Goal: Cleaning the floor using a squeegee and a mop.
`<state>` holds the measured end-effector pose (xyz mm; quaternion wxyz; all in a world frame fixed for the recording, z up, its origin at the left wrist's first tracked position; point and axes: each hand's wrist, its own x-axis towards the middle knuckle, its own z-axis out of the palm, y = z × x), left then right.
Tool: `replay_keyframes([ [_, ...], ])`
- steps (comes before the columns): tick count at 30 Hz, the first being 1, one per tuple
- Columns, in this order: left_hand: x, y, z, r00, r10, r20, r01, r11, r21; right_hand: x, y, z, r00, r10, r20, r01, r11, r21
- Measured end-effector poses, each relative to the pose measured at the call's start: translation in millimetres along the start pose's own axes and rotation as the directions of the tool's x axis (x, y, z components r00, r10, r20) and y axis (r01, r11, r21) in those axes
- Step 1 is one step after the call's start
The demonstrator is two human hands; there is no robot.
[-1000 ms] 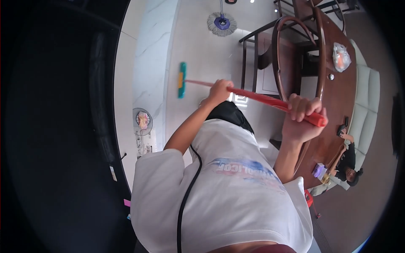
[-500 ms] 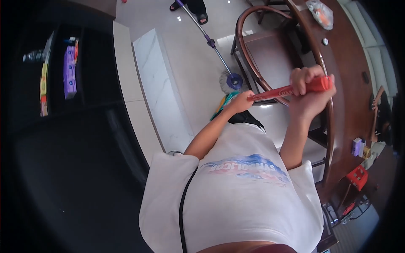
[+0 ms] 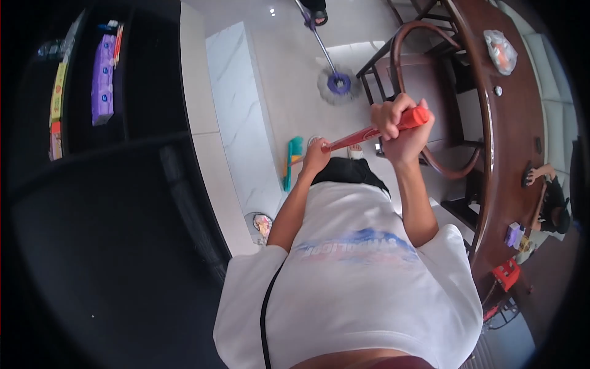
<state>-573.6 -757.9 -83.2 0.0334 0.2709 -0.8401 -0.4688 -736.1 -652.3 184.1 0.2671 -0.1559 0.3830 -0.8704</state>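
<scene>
Over the pale tiled floor [image 3: 289, 92], the red broom handle [image 3: 369, 131] slants from the right hand [image 3: 399, 126], fisted at its upper-right end, down-left through the clenched left hand [image 3: 316, 157] to the teal head [image 3: 292, 161].

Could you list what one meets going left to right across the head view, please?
Purple packs on the dark shelf → teal broom head → left hand → spin mop head → right hand → round wooden table.
</scene>
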Motion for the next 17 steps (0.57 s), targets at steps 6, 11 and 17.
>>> replay_keyframes([
  [6, 30.6, 38.2, -31.3, 0.992, 0.085, 0.096, -0.070, 0.986, -0.154, -7.4, -18.7, 44.3, 0.984, -0.176, -0.006, 0.174, 0.981, -0.085],
  [11, 108.8, 60.1, 4.4, 0.904, 0.400, 0.151, -0.334, 0.882, -0.333, -23.6, -21.4, 61.4, 0.926, -0.368, 0.085, 0.375, 0.870, -0.319],
  [17, 176.0, 98.6, 51.2, 0.711, 0.586, 0.390, -0.479, 0.809, -0.342, -14.8, -33.5, 51.5, 0.820, -0.565, -0.088, 0.469, 0.752, -0.462],
])
